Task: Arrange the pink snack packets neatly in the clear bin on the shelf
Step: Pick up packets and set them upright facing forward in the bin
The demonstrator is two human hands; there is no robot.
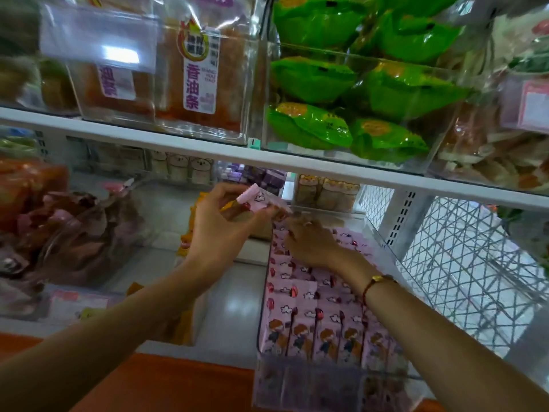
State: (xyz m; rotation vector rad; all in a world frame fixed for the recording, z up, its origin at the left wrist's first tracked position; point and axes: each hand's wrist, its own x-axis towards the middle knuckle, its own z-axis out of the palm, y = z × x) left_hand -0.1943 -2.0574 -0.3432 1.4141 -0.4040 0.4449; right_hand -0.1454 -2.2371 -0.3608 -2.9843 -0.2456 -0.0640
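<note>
Far left on the lower shelf sits a clear plastic tub of crumpled brown-and-pink wrapped snacks [68, 227], well out of play. Moving in, the left hand [221, 224] is up, fingers and thumb pinching a small pink crinkle-edged snack packet [258, 199] just under the white metal shelf edge [267, 160]. That packet looks feather-light and floppy, slick film, so a pinch at the sealed edge seems the safest hold. Just right, the right hand [312, 243] reaches into the clear rectangular plastic bin [383, 233], fingers curled down among the rows of pink packets printed with cartoon figures [320, 322]; whether it grips one I cannot tell. Overhead, green snack bags [356, 90] fill the upper shelf, and that low shelf edge crowds the reach. Far right, white wire mesh [463, 263].
</note>
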